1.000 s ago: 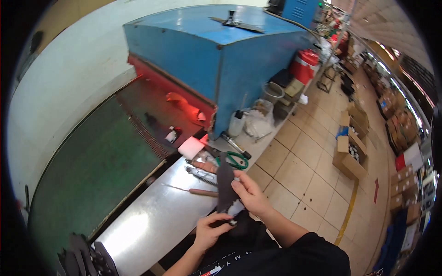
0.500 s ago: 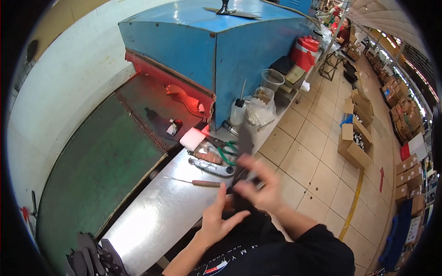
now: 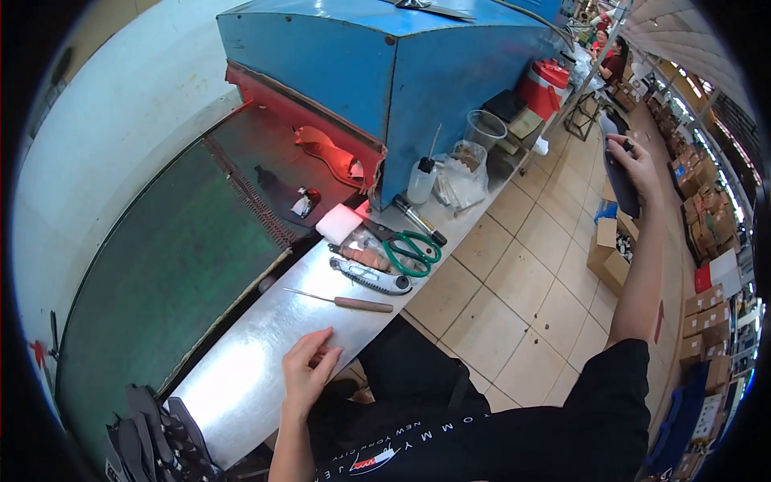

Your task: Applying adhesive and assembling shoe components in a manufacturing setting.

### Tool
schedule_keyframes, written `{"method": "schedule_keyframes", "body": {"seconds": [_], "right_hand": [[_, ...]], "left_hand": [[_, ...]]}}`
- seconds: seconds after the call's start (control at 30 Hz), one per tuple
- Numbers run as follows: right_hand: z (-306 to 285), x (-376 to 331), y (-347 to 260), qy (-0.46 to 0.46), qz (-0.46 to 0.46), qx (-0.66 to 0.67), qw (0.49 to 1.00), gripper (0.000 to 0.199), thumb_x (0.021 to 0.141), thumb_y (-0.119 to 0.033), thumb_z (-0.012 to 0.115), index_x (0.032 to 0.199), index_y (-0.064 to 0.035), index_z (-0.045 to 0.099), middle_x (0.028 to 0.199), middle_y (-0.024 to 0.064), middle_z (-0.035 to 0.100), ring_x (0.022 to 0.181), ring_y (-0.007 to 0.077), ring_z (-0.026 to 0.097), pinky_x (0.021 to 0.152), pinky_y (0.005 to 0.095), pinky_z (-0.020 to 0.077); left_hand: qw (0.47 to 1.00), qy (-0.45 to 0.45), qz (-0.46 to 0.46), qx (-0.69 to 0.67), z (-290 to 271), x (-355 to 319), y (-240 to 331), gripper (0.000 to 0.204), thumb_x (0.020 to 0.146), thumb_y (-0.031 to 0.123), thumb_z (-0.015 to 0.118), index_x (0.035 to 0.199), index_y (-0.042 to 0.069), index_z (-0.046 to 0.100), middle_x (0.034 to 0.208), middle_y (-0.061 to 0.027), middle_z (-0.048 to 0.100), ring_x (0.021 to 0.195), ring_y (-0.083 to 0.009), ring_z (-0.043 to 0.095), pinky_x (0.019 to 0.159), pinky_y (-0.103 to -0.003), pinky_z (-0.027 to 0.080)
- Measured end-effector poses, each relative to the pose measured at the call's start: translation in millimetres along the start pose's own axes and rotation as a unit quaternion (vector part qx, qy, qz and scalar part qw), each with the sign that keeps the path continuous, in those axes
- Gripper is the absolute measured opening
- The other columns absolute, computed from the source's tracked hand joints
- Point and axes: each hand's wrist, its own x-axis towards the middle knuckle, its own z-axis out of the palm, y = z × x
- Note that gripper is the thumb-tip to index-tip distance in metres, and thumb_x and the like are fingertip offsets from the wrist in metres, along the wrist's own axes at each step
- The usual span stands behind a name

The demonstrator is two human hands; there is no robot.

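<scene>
Large blue metal oven housing (image 3: 401, 72) above dark green conveyor belt (image 3: 161, 265); polished steel bench (image 3: 265, 337); right hand (image 3: 634, 165) raised far right, clasping dark flat sole piece (image 3: 620, 181); left hand (image 3: 307, 373) flat, fingers spread, on bench edge near wooden-handled awl (image 3: 341, 300).

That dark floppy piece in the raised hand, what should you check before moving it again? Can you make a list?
1. Grip: right hand is wrapped round the dark sole-shaped piece, held out at arm's length: ok.
2. Left hand lies flat on the metal bench, holding nothing: ok.
3. Sharp things: utility knife, green scissors and a wooden-handled awl lie apart from the left hand: ok.
4. Conveyor belt moving or stopped: cannot tell.
5. Oven mouth glows red, hands well away: ok.
</scene>
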Motion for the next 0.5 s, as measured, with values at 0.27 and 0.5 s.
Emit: {"method": "schedule_keyframes", "body": {"seconds": [0.27, 0.5], "right_hand": [[63, 32, -42, -0.03, -0.107, 0.083, 0.99, 0.034, 0.088, -0.026, 0.065, 0.117, -0.009, 0.064, 0.092, 0.0013, 0.061, 0.083, 0.0082, 0.056, 0.073, 0.0222, 0.0433], [109, 162, -162, -0.009, -0.255, 0.18, 0.95, 0.044, 0.081, -0.03, 0.074, 0.112, 0.0, 0.065, 0.1, 0.005, 0.065, 0.086, 0.011, 0.06, 0.077, 0.0237, 0.0467]], "left_hand": [[0.999, 0.009, 0.041, 0.007, 2, 3, -11, 0.025, 0.081, 0.004, 0.071, 0.106, 0.0, 0.069, 0.092, -0.0079, 0.067, 0.071, -0.0105, 0.062, 0.062, -0.021, 0.05], [0.997, 0.034, 0.061, 0.041, 3, 0, -12, 0.02, 0.082, 0.004, 0.07, 0.102, 0.001, 0.07, 0.092, -0.0101, 0.069, 0.075, -0.0157, 0.065, 0.066, -0.024, 0.051]]}}
